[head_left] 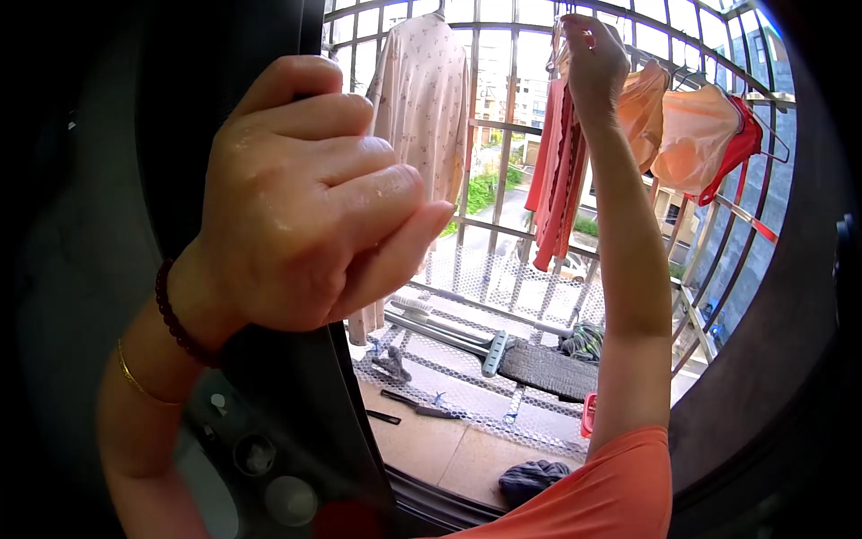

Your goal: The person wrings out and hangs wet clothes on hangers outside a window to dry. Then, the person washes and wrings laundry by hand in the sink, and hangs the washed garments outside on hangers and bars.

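My left hand (305, 198) is large in the near left, its wet fingers curled tightly round the edge of the dark window frame (310, 27). On that wrist are a dark bead bracelet (175, 314) and a thin gold one. My right hand (594, 67) reaches up at the top, thumb and fingers pinched at the hangers (558, 49) under the top bars. Red and pink garments (558, 180) hang just below and beside it. A light patterned shirt (422, 99) hangs to the left, and peach-coloured garments (696, 135) hang to the right.
Metal bars (514, 81) enclose the window space. White mesh (449, 377) lines its floor, with a long-handled squeegee (494, 352), a grey pad (548, 366), a dark knife-like item (420, 406) and a striped dark cloth (530, 478). A red basket edge (589, 415) shows beside my right arm.
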Demonstrator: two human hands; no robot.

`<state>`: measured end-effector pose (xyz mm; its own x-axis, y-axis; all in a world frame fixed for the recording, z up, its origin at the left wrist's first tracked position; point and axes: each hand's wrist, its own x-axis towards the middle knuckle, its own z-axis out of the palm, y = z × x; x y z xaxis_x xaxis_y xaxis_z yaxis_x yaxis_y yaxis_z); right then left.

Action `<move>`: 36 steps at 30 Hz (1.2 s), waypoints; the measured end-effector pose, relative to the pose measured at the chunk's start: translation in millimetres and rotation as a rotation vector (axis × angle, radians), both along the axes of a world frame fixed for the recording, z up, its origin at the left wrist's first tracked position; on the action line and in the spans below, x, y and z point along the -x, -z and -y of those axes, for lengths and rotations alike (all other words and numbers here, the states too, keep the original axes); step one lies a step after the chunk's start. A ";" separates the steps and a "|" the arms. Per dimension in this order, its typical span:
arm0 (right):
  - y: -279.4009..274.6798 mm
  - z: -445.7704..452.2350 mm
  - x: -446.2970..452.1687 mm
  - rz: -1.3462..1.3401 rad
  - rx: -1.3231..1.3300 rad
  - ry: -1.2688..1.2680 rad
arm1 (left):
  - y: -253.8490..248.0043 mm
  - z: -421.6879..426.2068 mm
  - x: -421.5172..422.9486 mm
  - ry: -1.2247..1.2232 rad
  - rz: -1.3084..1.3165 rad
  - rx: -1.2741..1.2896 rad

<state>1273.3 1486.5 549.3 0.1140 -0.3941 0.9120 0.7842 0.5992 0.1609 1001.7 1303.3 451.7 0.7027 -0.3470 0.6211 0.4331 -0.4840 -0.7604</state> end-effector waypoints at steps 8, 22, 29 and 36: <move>-14.5 -15.8 -70.2 -0.217 0.601 -0.014 | 0.3 -2.7 1.5 0.069 0.013 -0.001; -15.9 -27.6 -67.6 0.018 0.866 -0.722 | 1.7 -3.3 3.2 0.007 0.009 -0.003; -36.8 -21.1 -72.0 0.076 0.916 -0.615 | 0.9 -2.1 2.0 -0.003 0.003 -0.009; -35.2 -33.6 -68.3 0.070 0.885 -0.895 | 1.3 -2.9 3.3 0.020 -0.007 -0.006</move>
